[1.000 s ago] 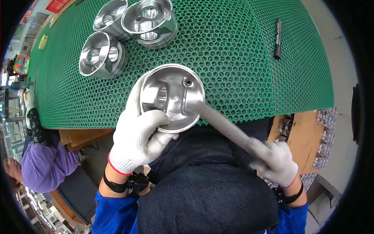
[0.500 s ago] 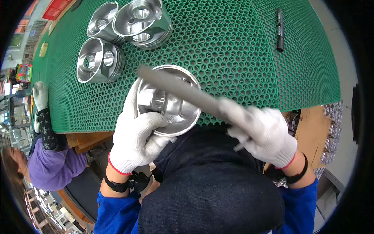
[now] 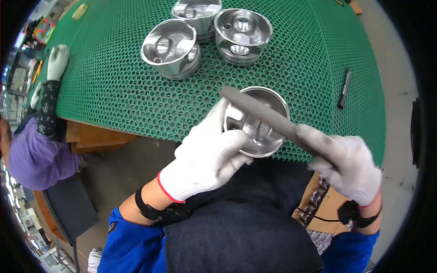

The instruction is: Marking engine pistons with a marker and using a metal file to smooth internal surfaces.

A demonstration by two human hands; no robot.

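My left hand [image 3: 207, 157], in a white knit glove with a red cuff, grips a silver metal piston [image 3: 261, 146] by its near left side. The piston's hollow end faces up at the mat's near edge. My right hand [image 3: 348, 164], gloved the same way, is closed around a long grey file [image 3: 268, 116]. Its far end slants across the piston's upper left rim, close to my left fingers. Whether the file touches the rim, I cannot tell. Further back on the mat stand three more pistons: a left one [image 3: 169, 50], a right one [image 3: 243, 34] and a rear one [image 3: 196, 13].
Green honeycomb matting [image 3: 114, 100] covers the table. A black marker [image 3: 345, 88] lies toward its right side. At the left, a co-worker in a purple top [image 3: 43, 154] rests a gloved hand [image 3: 58, 61] on the mat. Several pistons [image 3: 314, 202] sit with cardboard below the table, lower right.
The view has shifted, so the mat and its pistons appear further right. My left hand still holds the piston; the file still crosses its top, gripped by my right hand.
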